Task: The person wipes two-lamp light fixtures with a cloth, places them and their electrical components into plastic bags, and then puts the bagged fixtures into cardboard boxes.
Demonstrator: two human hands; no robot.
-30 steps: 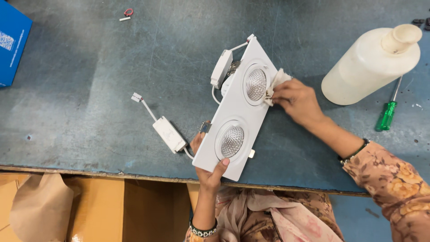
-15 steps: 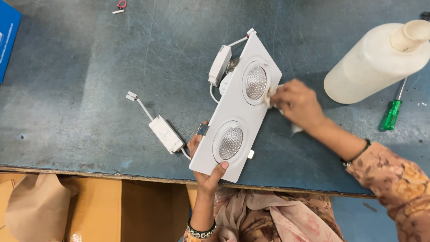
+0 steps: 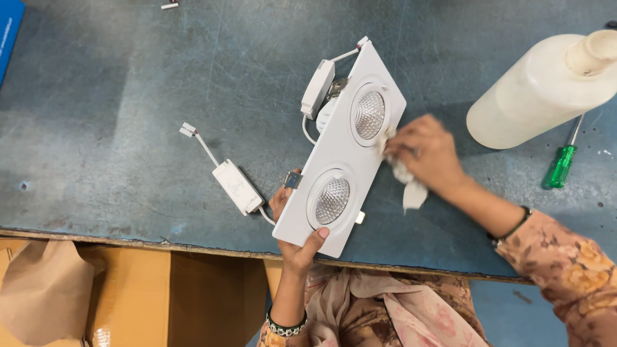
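I see a white flat metal light panel with two round lamps (image 3: 344, 154) lying slanted on the worn blue-grey desk (image 3: 128, 96), near the middle. Its near end sticks up a bit off the near edge of the desk.

My left hand (image 3: 297, 234) is closed on the near end of the panel, thumb on top and fingers under it. My right hand (image 3: 424, 151) is closed on a small white cloth (image 3: 408, 186) and presses it on the right edge of the panel, just beside the far lamp (image 3: 370, 114). The near lamp (image 3: 331, 200) has no cloth on it.

So I think the wiping is in the middle. The cloth is at the far lamp now, and the near lamp and the left side look like they are left to do. I cannot tell from here which parts are clean already.

A small white box with a wire (image 3: 236, 186) lies on the desk to the left of the panel, joined to it. A big white plastic bottle (image 3: 546, 90) lies far to the right. A green-handled screwdriver (image 3: 560, 166) lies just near it. A blue box (image 3: 9, 38) sits at the far left corner.
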